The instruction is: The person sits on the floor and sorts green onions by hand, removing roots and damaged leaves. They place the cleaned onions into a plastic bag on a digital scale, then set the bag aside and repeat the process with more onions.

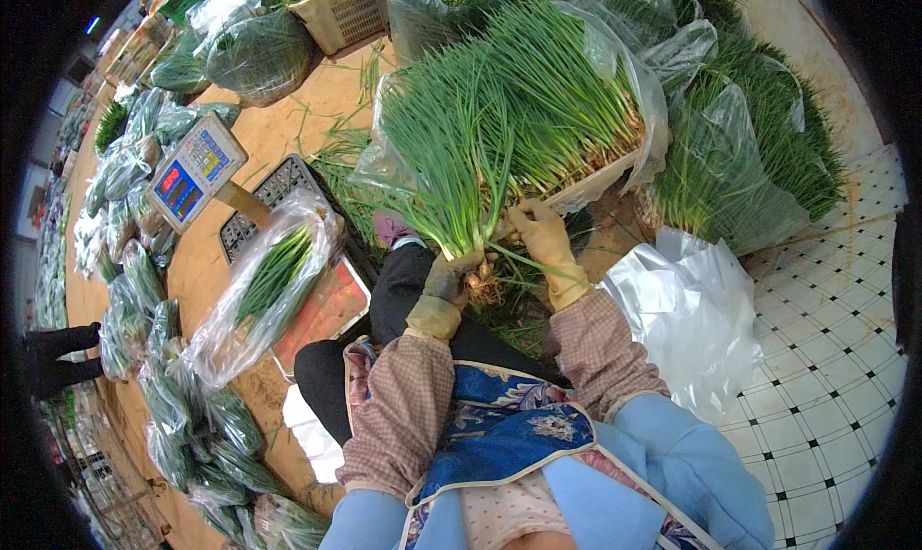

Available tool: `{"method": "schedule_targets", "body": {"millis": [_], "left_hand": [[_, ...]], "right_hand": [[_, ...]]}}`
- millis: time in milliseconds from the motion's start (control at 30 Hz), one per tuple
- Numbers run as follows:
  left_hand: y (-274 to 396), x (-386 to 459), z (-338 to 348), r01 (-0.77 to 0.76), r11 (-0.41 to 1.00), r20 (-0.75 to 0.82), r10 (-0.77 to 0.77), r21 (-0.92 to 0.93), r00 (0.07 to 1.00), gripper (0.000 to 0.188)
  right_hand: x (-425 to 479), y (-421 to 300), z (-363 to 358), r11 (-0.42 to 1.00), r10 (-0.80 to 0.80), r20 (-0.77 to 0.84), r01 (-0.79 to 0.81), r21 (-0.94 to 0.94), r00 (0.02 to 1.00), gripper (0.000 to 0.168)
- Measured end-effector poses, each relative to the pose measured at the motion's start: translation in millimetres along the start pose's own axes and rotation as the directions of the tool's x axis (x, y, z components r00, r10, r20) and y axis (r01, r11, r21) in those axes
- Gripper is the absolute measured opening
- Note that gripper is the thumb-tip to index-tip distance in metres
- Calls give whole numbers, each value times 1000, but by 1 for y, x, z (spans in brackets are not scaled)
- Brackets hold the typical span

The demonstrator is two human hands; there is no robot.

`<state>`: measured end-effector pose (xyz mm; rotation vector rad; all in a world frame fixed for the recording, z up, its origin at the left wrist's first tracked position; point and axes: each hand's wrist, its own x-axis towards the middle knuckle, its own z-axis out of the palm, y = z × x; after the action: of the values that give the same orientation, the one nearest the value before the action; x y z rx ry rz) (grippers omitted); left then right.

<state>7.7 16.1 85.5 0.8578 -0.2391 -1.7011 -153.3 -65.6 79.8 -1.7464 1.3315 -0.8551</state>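
Note:
My left hand point(448, 280), in a soiled work glove, grips a bunch of green onions point(464, 211) just above its bulbs and roots. The bunch's leaves fan out away from me. Beside it, my gloved right hand point(544, 244) has its fingers curled near the stalks; what lies between them is hidden. A loose leaf sticks out from the bunch towards my right wrist. Just beyond both hands stands a plastic-lined crate point(598, 179) packed with upright green onions point(555, 103).
To the left, a bagged bundle of onions point(277, 269) lies on a digital scale point(335, 298) with a lit display point(189, 168). Filled bags point(155, 363) line the floor further left. At right are a large bag of onions point(742, 161) and empty plastic bags point(684, 319).

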Motion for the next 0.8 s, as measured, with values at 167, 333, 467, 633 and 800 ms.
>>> {"method": "schedule_targets", "body": {"millis": [167,333,467,633,800], "left_hand": [[0,-3,-23,-14,999,13,14,39,1000,24],[1,1,-20,10,989,143,-32,150,989,21],[-3,2,-14,-52,999,0,52,16,999,17],[1,0,-14,-57,998,-132,56,-3,990,23],[-4,15,-18,-129,991,-208,123,-17,970,23]], "right_hand": [[-9,-71,1,991,7,142,-26,134,990,38],[14,-51,3,983,182,484,-139,-124,856,48],[11,-43,11,972,192,438,-231,38,878,41],[-16,-62,3,800,90,666,-452,395,741,25],[-34,-76,-50,818,142,877,-554,157,459,24]]}}
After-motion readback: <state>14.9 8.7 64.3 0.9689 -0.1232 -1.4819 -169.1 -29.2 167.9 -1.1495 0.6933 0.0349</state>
